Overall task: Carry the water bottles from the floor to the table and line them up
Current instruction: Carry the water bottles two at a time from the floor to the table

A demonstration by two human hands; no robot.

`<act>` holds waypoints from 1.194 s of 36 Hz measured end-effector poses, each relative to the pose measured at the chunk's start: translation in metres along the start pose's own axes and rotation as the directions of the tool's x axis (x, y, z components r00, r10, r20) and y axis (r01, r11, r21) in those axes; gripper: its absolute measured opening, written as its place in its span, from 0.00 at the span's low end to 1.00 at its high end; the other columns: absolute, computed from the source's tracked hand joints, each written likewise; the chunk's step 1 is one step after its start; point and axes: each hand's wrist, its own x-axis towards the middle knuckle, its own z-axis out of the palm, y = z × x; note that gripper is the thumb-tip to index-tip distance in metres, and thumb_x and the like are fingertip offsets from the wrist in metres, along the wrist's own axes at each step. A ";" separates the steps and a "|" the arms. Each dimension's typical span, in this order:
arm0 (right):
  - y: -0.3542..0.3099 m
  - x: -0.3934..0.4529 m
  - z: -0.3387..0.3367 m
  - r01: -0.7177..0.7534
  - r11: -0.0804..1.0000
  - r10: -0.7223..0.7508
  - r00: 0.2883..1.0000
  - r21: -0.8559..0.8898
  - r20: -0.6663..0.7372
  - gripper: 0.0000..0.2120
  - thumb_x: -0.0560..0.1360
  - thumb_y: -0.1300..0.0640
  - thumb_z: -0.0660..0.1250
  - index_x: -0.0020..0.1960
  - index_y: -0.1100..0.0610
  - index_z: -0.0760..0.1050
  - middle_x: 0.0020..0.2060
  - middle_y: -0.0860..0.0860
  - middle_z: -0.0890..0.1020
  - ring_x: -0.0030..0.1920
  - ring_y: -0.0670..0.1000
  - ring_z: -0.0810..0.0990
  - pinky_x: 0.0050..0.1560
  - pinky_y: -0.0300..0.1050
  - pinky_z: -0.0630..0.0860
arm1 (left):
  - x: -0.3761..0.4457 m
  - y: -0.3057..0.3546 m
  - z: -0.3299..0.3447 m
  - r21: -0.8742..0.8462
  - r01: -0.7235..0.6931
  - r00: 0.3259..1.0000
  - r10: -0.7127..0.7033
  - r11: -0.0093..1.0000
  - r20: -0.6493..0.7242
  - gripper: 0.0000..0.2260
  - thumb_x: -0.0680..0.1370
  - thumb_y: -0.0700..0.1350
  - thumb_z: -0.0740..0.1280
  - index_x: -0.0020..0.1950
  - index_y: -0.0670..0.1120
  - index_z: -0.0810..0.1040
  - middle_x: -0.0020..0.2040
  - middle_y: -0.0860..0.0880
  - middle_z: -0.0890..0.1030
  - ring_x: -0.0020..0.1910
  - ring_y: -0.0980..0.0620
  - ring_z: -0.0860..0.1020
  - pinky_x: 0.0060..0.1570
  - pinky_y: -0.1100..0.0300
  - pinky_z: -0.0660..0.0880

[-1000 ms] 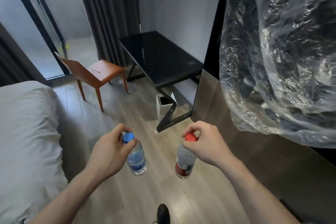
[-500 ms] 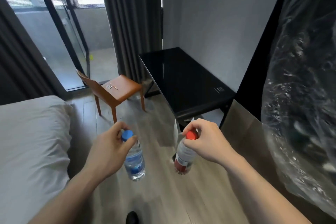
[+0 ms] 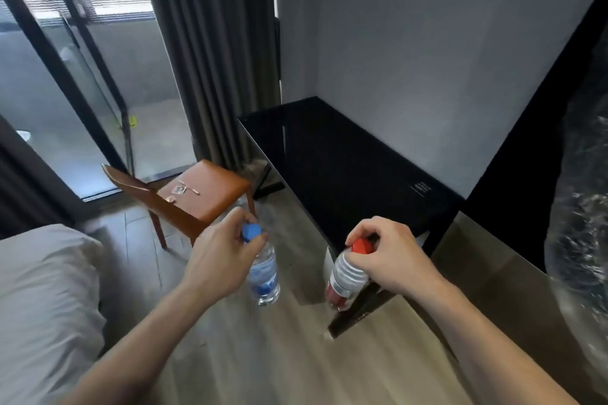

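Water bottles hang by their necks, the blue-capped bottle (image 3: 263,269) pinched in the left hand (image 3: 220,260) fingers, the red-capped bottle (image 3: 345,276) in the right hand (image 3: 388,256) fingers, mid-carry; next, I judge, comes setting both upright on the black table (image 3: 345,161) just ahead of them

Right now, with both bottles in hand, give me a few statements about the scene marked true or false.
1. The left hand grips the blue-capped bottle by its neck. True.
2. The right hand holds a green-capped bottle. False: its cap is red.
3. Both bottles stand on the black table. False: both hang in the air.
4. An orange chair stands beside the table. True.
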 end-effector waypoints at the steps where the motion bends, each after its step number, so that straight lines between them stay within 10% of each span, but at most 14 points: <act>1: -0.003 0.012 0.002 -0.007 1.000 0.007 1.000 0.003 -0.004 0.06 0.68 0.54 0.74 0.42 0.43 0.80 0.42 0.40 0.81 0.42 0.40 0.80 0.39 0.35 0.74 | 0.017 -0.003 0.000 0.009 0.002 1.000 -0.002 1.000 0.005 0.07 0.76 0.53 0.71 0.47 0.55 0.74 0.33 0.55 0.77 0.33 0.56 0.76 0.31 0.60 0.66; 26: 0.013 0.354 0.021 -0.080 0.996 0.078 0.996 0.047 0.042 0.06 0.68 0.51 0.74 0.42 0.42 0.79 0.43 0.39 0.81 0.43 0.40 0.81 0.41 0.34 0.76 | 0.362 -0.084 0.054 0.177 0.017 0.993 -0.038 0.984 0.112 0.08 0.77 0.59 0.63 0.50 0.57 0.71 0.40 0.55 0.81 0.39 0.52 0.79 0.41 0.49 0.79; 43: -0.012 0.529 0.079 -0.287 0.957 0.285 0.957 -0.038 -0.049 0.08 0.71 0.55 0.74 0.43 0.42 0.79 0.44 0.39 0.81 0.43 0.39 0.81 0.37 0.31 0.73 | 0.583 -0.185 0.092 0.237 -0.277 0.909 0.173 0.931 0.379 0.06 0.80 0.59 0.60 0.54 0.59 0.68 0.49 0.59 0.77 0.47 0.51 0.79 0.41 0.55 0.70</act>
